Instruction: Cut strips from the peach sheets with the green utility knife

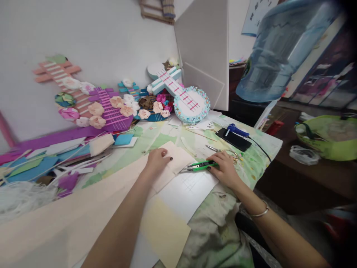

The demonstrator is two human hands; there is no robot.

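Note:
My left hand [158,162] rests on a cream sheet [178,158], fingers curled and thumb pressed near the top layer. The sheet looks folded or stacked and joins a long cream strip running to the lower left. My right hand [225,169] has its fingers closed on the rear end of a green utility knife [198,166], which lies almost flat with its tip against the cream sheet's edge. Under both is a white board [192,190] with a pencilled grid. Gold-handled scissors [233,158] lie just beyond my right hand.
A black phone [232,140] and a blue glue gun [237,130] lie at the back right. Flower-decorated instrument models [192,106] lean along the wall. Coloured scraps [36,160] fill the left side. A yellow piece [166,227] lies in front; a large water bottle [281,52] stands right.

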